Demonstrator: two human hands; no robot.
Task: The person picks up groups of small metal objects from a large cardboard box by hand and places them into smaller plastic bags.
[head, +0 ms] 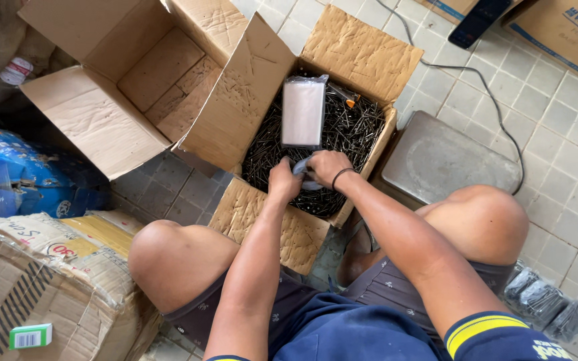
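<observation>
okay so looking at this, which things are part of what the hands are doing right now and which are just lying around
In use:
left hand and right hand, together on a small clear bag
open box of dark screws
stack of clear bags lying on the screws

Lying about:
empty open carton
metal scale platform
filled bags of screws
blue sack
small green box

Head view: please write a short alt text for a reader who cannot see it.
Seen from above, a seated person's left hand and right hand hold a small clear bag over an open carton full of dark nails. A stack of clear bags lies on the nails, and a metal scale sits on the tiled floor beside the carton.
</observation>
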